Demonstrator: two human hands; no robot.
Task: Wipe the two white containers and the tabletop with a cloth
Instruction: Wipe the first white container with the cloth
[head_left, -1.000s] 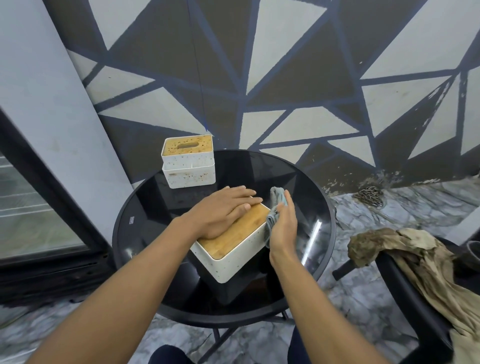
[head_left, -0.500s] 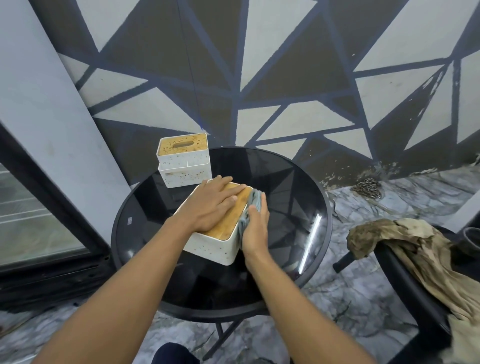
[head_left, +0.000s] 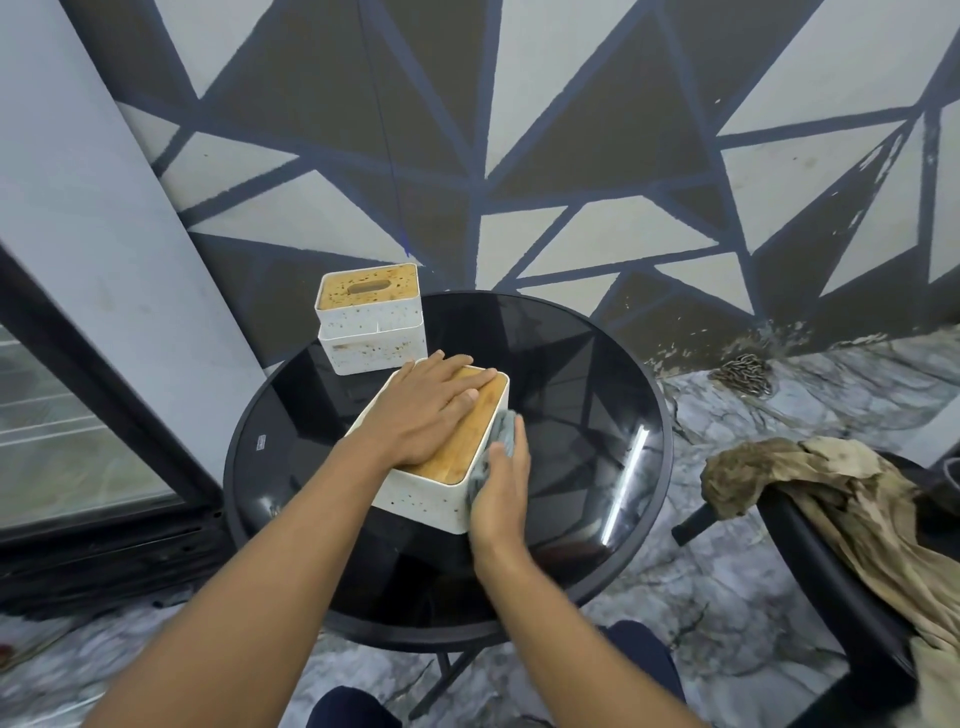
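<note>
Table top (head_left: 571, 415): glossy black, black rim; near container (head_left: 426, 501) at the table's centre: white walls with sparse brown specks, plain tan wood-grain lid; far container (head_left: 371, 332) at the table's rear-left edge: white walls with dense brown specks, tan lid flecked brown; cloth (head_left: 506, 441) above the table's centre: grey; wall (head_left: 519, 130) behind the table: off-white and dark brown triangles outlined in dark blue; floor (head_left: 727, 571) beneath the table: grey marbled; rag (head_left: 831, 493) right of the table: olive-brown.

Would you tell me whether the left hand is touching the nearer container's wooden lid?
Touching: the head view shows the left hand flat on the wooden lid, fingers straight.
</note>
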